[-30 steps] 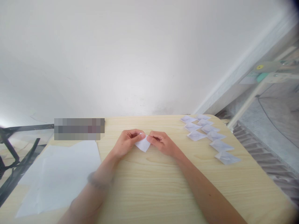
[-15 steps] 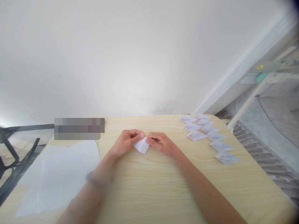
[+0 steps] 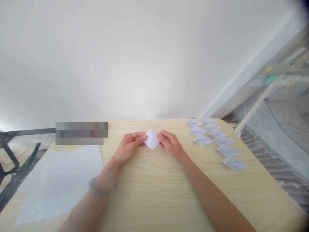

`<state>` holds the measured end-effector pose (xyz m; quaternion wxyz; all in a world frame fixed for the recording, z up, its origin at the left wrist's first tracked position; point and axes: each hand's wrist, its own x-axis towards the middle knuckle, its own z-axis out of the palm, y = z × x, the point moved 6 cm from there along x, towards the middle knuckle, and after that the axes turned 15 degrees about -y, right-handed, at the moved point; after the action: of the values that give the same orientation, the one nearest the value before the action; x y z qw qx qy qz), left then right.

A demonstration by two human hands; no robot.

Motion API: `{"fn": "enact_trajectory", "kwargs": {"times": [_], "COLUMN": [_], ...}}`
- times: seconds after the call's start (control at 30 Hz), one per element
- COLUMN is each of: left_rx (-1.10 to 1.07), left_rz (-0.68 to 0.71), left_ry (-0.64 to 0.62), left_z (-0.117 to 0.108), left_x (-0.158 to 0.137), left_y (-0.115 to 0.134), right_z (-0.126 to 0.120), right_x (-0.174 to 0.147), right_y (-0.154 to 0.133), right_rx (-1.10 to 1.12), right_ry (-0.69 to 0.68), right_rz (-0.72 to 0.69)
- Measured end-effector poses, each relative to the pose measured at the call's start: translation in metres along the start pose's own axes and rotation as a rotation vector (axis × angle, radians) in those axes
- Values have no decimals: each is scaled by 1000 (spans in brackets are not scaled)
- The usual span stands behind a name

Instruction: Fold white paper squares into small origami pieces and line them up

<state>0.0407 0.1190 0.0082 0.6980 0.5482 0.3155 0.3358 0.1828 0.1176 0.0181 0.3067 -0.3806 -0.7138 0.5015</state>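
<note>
A small folded piece of white paper, diamond-shaped with a crease down its middle, is held just above the table between both hands. My left hand pinches its left corner between thumb and fingers. On the opposite corner, my right hand has a similar pinch. To the right lie several finished-looking folded paper shapes, pointed at their ends and set out in two slanting rows.
White paper sheets lie overlapping at the left of the wooden table. Behind them is a pixelated patch. A white wall borders the far edge. Black metal bars stand at left, a pale pole at right.
The paper has been turned and flattened so its diamond face shows. Both hands have spread apart to its left and right corners, and the paper sits slightly farther from me.
</note>
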Motion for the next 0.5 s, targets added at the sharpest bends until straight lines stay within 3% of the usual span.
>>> {"fn": "enact_trajectory", "kwargs": {"times": [0.27, 0.5], "left_rx": [86, 201], "left_rz": [24, -35], "left_ry": [29, 27], "left_z": [5, 5], "left_x": [1, 0], "left_y": [3, 4], "right_z": [2, 8], "right_x": [0, 1], "right_y": [4, -1], "right_rx": [-61, -118], "right_ry": [28, -41], "right_rz": [34, 15]}}
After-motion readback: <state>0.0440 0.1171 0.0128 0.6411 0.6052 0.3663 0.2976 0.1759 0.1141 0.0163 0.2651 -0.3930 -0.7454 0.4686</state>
